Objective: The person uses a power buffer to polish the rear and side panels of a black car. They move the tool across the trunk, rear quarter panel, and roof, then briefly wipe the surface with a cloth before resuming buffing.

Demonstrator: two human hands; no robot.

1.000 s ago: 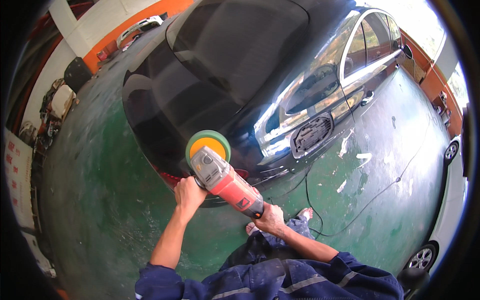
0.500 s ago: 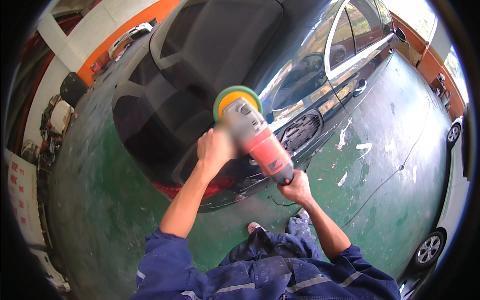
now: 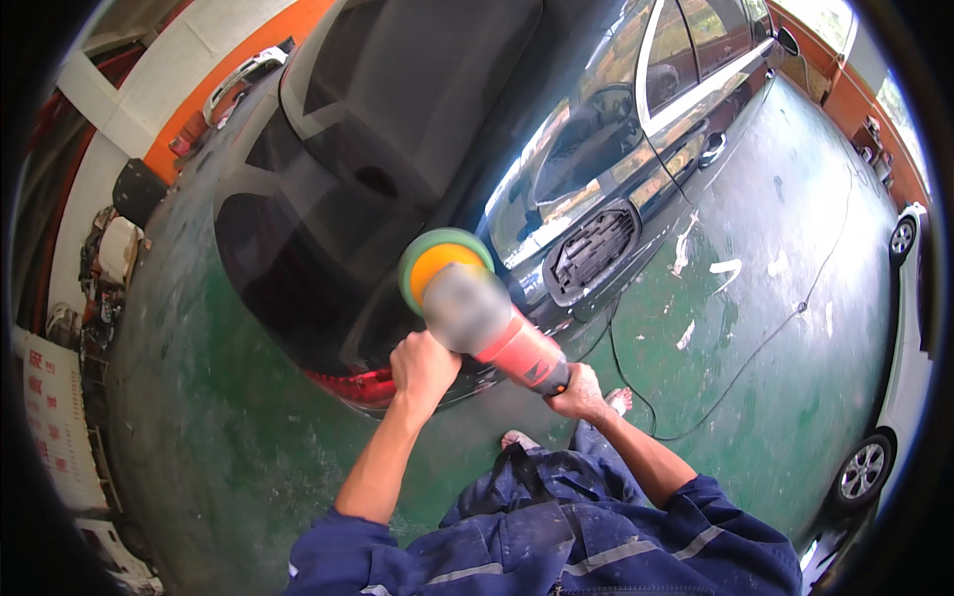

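A red and grey polisher [image 3: 529,350] is held in both my hands over the rear of a dark, glossy car [image 3: 318,248]. Its round pad, yellow with a green rim [image 3: 409,276], faces the bodywork near the rear corner; whether it touches the paint I cannot tell. My left hand [image 3: 427,370] is closed at the front of the tool, where a blur hides part of the head. My right hand [image 3: 576,393] wraps the rear end of the body. Beside the pad, the car's flank has an opening with a black ribbed insert [image 3: 594,250].
A black cable [image 3: 770,343] runs over the green floor [image 3: 696,407] on the right. Beyond it stands a light-coloured car [image 3: 899,368]. Along the left wall lie assorted parts [image 3: 117,248] and a white board with red writing [image 3: 60,417]. My feet are close behind the bumper.
The polisher and both hands have come back toward me and slightly left. My view of the car has shifted, and more cable shows beside my right foot.
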